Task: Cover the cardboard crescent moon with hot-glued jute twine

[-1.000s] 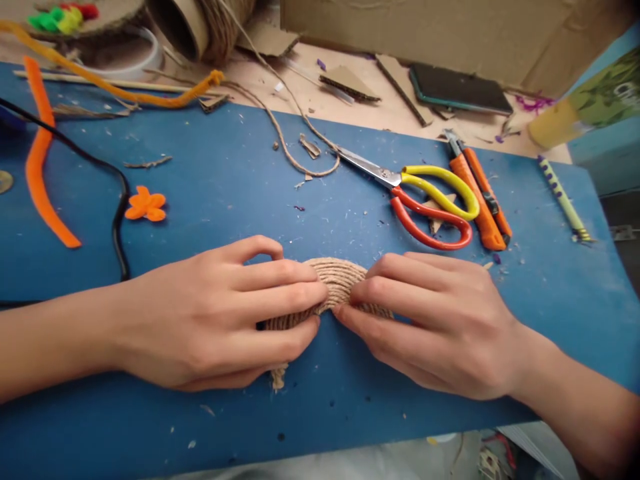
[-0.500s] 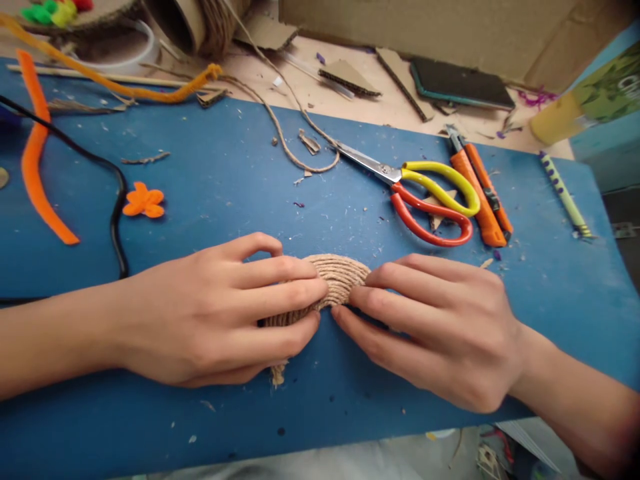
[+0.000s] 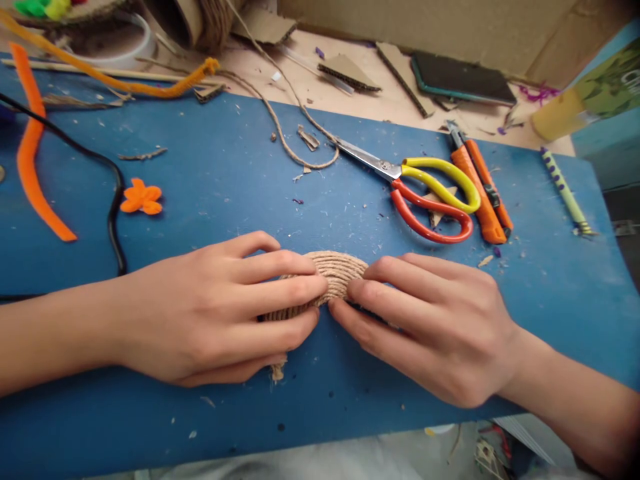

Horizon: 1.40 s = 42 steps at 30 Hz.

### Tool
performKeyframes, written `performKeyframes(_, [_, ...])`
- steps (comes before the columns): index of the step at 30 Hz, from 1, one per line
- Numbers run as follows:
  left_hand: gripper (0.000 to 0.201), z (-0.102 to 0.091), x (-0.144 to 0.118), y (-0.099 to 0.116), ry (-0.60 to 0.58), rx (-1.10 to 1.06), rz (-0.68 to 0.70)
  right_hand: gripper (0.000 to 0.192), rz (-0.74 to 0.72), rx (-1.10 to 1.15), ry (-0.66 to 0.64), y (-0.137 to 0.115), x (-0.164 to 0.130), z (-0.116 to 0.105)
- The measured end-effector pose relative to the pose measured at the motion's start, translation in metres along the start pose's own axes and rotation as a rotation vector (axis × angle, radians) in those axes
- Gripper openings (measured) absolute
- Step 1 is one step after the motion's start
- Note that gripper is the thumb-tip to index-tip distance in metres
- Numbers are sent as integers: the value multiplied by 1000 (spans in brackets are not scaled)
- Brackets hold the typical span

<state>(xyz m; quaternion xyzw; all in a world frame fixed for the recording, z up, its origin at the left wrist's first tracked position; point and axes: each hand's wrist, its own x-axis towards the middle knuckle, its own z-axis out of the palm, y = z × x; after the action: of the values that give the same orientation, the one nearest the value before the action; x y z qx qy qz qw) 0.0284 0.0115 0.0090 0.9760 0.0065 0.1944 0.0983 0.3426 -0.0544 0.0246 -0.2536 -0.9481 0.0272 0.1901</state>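
An arch of jute twine (image 3: 340,268), made of several strands laid side by side, lies on the blue mat between my hands. My left hand (image 3: 215,310) covers its left side, fingers pressed on the strands, and a frayed twine end sticks out below. On the right side, my right hand (image 3: 425,320) grips the arch with bent fingers. Most of both sides of the arch is hidden under the hands. Beyond them lie scissors (image 3: 390,172) with one yellow and one red handle; a loop of loose twine (image 3: 280,130) reaches their tip.
Two orange utility knives (image 3: 483,193) and a green crayon-like stick (image 3: 567,193) lie to the right. An orange felt flower (image 3: 141,197), a black cable (image 3: 119,220) and an orange strip (image 3: 31,160) are at left. Cardboard scraps (image 3: 350,72) and a phone (image 3: 463,79) lie behind.
My right hand has shifted very slightly left. Otherwise the hands and the twine arch look the same; the whole view has moved a little.
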Motion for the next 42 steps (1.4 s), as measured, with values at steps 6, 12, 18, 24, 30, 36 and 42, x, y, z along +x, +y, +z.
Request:
performKeyframes(6, [29,0,-1,0,-20,-59,-37,35,-56,-10,59,4,-3,4])
performKeyframes(12, [31,3,1,-2,20,-54,-11,36,-52,-45,30,2,2,2])
performKeyframes(18, [31,0,0,2,-7,-61,-9,44,-40,-59,15,-4,3,1])
performKeyframes(24, [33,1,0,3,6,-66,-7,40,-66,-84,26,-9,1,3])
performKeyframes(30, [32,-1,-2,0,-19,-80,-3,11,6,22,117,8,-2,-14])
performKeyframes(36, [32,-2,-2,0,-23,-101,-18,17,114,162,104,29,6,-10])
performKeyframes(42, [33,0,-6,2,2,-134,-87,11,218,340,-63,27,8,-1])
